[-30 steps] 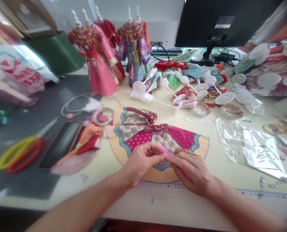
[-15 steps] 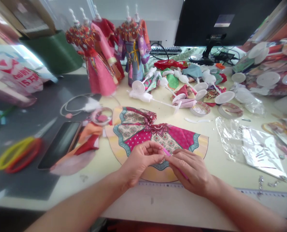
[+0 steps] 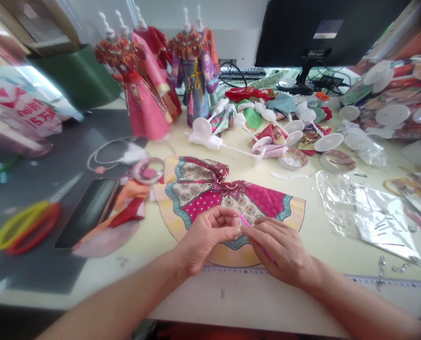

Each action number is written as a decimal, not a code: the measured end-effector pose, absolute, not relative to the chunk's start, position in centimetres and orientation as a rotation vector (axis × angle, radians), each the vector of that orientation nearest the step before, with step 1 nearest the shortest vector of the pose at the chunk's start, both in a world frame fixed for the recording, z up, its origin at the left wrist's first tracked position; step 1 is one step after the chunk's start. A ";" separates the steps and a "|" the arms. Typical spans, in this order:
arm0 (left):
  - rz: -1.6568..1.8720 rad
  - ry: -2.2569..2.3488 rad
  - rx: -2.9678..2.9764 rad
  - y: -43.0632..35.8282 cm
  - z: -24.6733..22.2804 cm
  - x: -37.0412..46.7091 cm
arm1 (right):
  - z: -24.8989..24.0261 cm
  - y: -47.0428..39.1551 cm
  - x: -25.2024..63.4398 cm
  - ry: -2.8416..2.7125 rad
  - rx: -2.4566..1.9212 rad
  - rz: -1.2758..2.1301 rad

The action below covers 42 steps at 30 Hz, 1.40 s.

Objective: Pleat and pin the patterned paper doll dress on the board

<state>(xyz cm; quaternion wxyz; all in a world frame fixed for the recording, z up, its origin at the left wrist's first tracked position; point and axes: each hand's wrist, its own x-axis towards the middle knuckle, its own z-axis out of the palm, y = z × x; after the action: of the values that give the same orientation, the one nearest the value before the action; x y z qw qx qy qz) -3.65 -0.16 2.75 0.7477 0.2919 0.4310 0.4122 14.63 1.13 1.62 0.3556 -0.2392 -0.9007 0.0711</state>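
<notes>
Over the front of a patterned doll skirt [image 3: 231, 208], spread flat in a fan, both hands work close together. My right hand [image 3: 281, 248] is closed around a thin pink stick [image 3: 245, 221]; its kind is unclear. One end pokes out toward my left hand, and the other shows below the right fingers. My left hand [image 3: 208, 236] is closed in a pinch beside the stick's tip, and whatever lies between its fingertips is too small to name. The skirt has magenta and cream panels, a teal border and a gathered dark red waist.
Yellow and red-handled scissors [image 3: 28, 224], a phone [image 3: 88, 212] and orange cloth [image 3: 122, 217] lie left. Dressed doll forms [image 3: 147, 104] stand behind, near white stands [image 3: 206, 140] and tape rolls [image 3: 338, 161]. Clear plastic bags [image 3: 387, 222] lie right; a ruler [image 3: 369, 282] runs along the front.
Both hands keep nearly the same pose over the skirt, the pink stick still in the right one. The whole view has shifted very slightly.
</notes>
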 end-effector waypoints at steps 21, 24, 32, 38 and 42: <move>1.004 1.050 0.688 0.2 2.3 -4.1 | 3.5 0.8 15.9 -2.249 -0.486 0.227; 1.012 1.040 0.687 0.2 2.2 -4.1 | 3.9 0.6 16.0 -2.253 -0.451 0.242; 1.010 1.040 0.691 0.3 2.2 -4.2 | 4.1 0.6 16.0 -2.291 -0.423 0.250; 1.003 1.052 0.706 0.2 2.2 -4.1 | 3.6 0.7 15.8 -2.278 -0.429 0.241; 1.001 1.053 0.712 0.1 2.2 -4.0 | 3.4 0.7 15.8 -2.270 -0.420 0.245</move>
<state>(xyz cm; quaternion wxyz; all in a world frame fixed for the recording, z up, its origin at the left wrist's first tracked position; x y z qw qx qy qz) -4.04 0.12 2.19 0.6904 0.3184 0.4709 0.4475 15.85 0.71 3.39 0.3988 -0.1659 -0.8967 0.0970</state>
